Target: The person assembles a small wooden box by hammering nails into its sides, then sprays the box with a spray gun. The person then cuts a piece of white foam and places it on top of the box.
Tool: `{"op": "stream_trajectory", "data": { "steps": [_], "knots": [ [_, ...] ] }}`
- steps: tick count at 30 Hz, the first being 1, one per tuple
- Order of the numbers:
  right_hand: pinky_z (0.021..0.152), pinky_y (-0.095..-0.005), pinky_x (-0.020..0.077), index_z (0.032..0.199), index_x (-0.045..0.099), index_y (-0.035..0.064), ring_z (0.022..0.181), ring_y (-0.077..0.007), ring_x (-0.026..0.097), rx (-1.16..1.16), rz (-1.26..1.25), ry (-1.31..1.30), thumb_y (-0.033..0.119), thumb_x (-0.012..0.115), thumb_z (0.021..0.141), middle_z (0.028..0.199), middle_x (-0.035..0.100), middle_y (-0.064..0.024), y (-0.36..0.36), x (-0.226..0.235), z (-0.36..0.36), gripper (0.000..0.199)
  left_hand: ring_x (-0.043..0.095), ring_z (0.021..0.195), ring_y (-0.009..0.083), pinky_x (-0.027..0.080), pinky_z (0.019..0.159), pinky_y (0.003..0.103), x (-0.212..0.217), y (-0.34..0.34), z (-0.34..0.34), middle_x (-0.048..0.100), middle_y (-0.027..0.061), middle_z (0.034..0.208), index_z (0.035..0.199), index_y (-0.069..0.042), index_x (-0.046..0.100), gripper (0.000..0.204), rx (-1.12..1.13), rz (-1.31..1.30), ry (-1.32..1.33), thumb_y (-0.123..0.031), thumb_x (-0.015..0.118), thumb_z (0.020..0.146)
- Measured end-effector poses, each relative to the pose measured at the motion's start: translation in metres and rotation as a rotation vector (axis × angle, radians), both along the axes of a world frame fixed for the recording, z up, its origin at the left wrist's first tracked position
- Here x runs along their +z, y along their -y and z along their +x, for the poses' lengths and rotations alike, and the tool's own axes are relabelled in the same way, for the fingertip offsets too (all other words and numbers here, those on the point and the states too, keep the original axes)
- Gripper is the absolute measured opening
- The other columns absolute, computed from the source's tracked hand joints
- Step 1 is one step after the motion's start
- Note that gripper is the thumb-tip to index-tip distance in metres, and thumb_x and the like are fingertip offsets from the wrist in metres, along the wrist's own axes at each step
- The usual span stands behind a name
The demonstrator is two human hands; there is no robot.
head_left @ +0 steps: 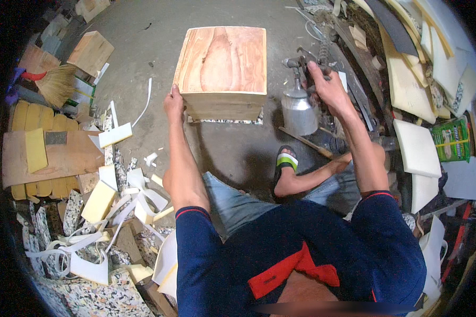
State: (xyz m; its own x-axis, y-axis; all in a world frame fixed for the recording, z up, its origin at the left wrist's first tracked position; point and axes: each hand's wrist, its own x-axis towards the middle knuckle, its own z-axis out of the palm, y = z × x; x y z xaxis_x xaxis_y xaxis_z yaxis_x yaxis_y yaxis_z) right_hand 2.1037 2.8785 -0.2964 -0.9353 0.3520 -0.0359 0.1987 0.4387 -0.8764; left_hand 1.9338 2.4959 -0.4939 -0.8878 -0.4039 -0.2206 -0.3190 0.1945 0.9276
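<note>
A wooden box with a pale, brown-grained top stands in front of me. Along its lower near edge shows a strip of speckled foam. My left hand grips the box's near left corner, its fingers partly hidden behind the side. To the right of the box, my right hand is wrapped round the handle of a spray gun with a round silver metal cup. The gun is held upright, apart from the box, its nozzle toward the left.
Foam offcuts and white strips pile up at the left, beside a straw broom and another wooden box. Foam sheets lean along the right side. A wooden stick lies near my sandalled foot. A coiled hose lies behind the gun.
</note>
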Motion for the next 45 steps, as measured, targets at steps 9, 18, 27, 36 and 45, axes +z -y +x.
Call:
{"op": "stream_trajectory", "data": {
  "steps": [9,18,27,36,45],
  "knots": [
    [0.043,-0.0254,0.0372,0.088,0.067,0.0050,0.047,-0.0069,0.046,-0.037,-0.229,0.114,0.044,0.051,0.103,0.069,0.063,0.0005,0.032,-0.039,0.081,0.045,0.070,0.086,0.0409,0.052,0.081,0.044,0.076,-0.092,0.127,0.070,0.0304,0.090,0.105,0.009,0.070,0.050,-0.005,-0.280,-0.170,-0.039,0.060,0.095],
    [0.066,-0.0275,0.0459,0.085,0.066,0.0018,0.072,-0.0087,0.056,0.081,-0.428,0.052,0.042,0.058,0.100,0.074,0.063,0.0007,0.072,-0.035,0.095,0.044,0.069,0.073,0.0360,0.050,0.071,0.045,0.091,-0.114,0.163,0.067,0.0304,0.078,0.103,0.008,0.071,0.043,0.001,-0.335,-0.207,-0.034,0.060,0.095],
    [0.051,-0.0265,0.0403,0.084,0.065,0.0054,0.056,-0.0089,0.051,-0.040,-0.297,0.168,0.046,0.054,0.101,0.069,0.061,-0.0002,0.041,-0.040,0.095,0.046,0.070,0.073,0.0308,0.051,0.069,0.042,0.082,-0.120,0.167,0.071,0.0268,0.081,0.107,0.007,0.071,0.041,0.061,-0.330,-0.275,-0.032,0.060,0.095],
    [0.063,-0.0337,0.0468,0.087,0.067,0.0005,0.066,-0.0156,0.057,-0.126,-0.024,0.119,0.042,0.057,0.100,0.070,0.063,-0.0040,0.008,-0.039,0.100,0.045,0.068,0.079,0.0265,0.051,0.074,0.040,0.073,-0.115,0.190,0.072,0.0242,0.086,0.112,0.004,0.070,0.040,0.028,-0.300,-0.269,-0.031,0.058,0.097],
    [0.040,-0.0242,0.0346,0.094,0.066,0.0051,0.046,-0.0055,0.046,0.259,-0.149,0.064,0.045,0.046,0.105,0.074,0.063,-0.0003,0.023,0.018,0.056,0.046,0.068,0.094,0.0340,0.052,0.079,0.039,0.072,-0.131,0.245,0.067,0.0299,0.107,0.116,0.014,0.061,0.038,0.092,-0.149,-0.282,-0.019,0.060,0.098]
  ]
}}
